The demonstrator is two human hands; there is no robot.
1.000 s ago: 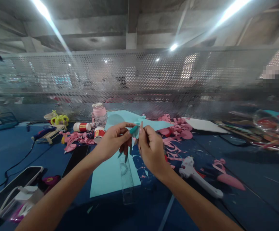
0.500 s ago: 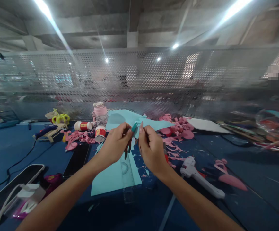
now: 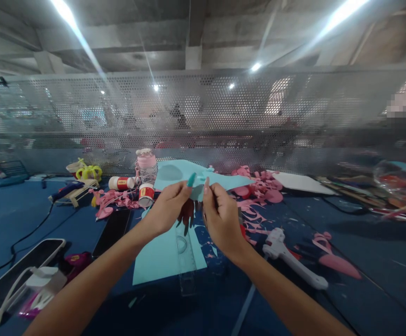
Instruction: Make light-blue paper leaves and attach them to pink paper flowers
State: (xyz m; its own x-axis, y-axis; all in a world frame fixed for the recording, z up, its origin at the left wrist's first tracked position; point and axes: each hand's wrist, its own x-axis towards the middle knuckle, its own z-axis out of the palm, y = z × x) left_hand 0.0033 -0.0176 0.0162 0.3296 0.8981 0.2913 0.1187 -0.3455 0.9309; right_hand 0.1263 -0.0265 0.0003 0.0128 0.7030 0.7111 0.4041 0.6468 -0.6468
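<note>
A small light-blue piece (image 3: 198, 191) sits in the air between the left hand (image 3: 169, 205) and the right hand (image 3: 222, 219), above the blue worktop (image 3: 381, 284); the fingers of each are pinched together on one side of it, and its far edge blends into the large light-blue sheet (image 3: 171, 172) behind. Below the hands lies a flat light-blue panel (image 3: 153, 266), with a clear ruler (image 3: 185, 254) across it, its near end jutting past the panel's edge. The space around is crowded. Beyond the left hand stand a pink-topped bottle (image 3: 146, 165) and a red-and-white cup (image 3: 146, 195), with another cup (image 3: 120, 183) on its side next to them; a dark phone (image 3: 111, 233) lies near the left forearm, which partly hides a white plug (image 3: 46, 280). Farther left is a small wooden stand (image 3: 74, 193) with a dark-blue tool (image 3: 66, 190) on it. Pink scraps (image 3: 255, 217) are tangled just past the right hand, and a pale grey tool (image 3: 294, 263) lies beside the right forearm, with a pink cut-out (image 3: 339, 266) farther right. A perforated screen (image 3: 136, 116) closes off the far side.
</note>
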